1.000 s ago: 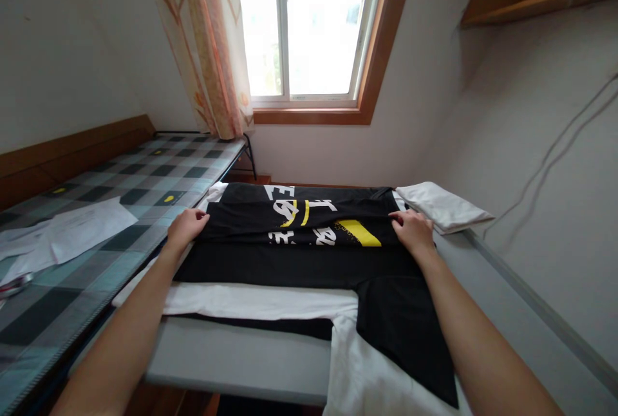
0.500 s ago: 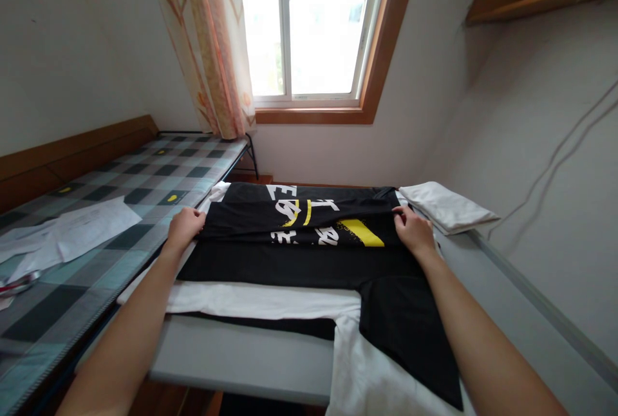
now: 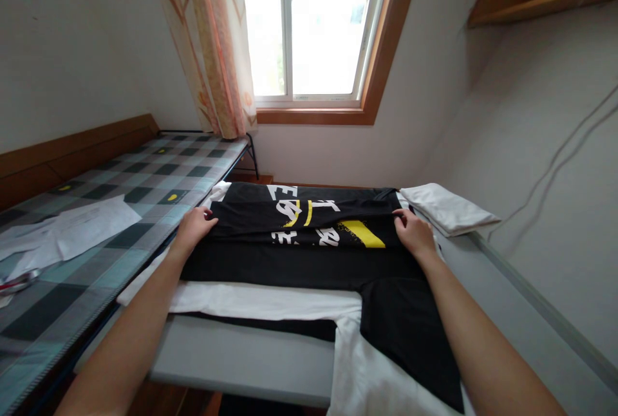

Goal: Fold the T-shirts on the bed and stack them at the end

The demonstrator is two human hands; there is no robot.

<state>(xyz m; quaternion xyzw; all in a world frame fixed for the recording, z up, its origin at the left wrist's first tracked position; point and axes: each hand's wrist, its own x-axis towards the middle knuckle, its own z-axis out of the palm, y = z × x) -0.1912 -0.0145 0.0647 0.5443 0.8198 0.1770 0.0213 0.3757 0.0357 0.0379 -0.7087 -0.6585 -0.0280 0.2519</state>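
A black shirt [image 3: 290, 264] with white lettering and a yellow stripe lies across the grey table [image 3: 241, 355], its far part folded over toward the near side. My left hand [image 3: 196, 226] pinches the left end of the folded layer. At the other end, my right hand [image 3: 414, 232] has its fingers closed on the fold's right edge. One black sleeve points toward me at the lower right. Beneath the black shirt is a white shirt [image 3: 270, 301], with more black cloth under it.
A folded white cloth [image 3: 447, 208] rests at the table's far right. On the left stands a bed with a checked mattress [image 3: 116, 168] and white papers [image 3: 72, 232]. A curtain [image 3: 219, 42] hangs beside the window, and a wooden shelf [image 3: 545, 7] is upper right.
My left hand has shifted slightly to the right along the folded layer's left end. My right hand is nearly unmoved, still on the cloth.
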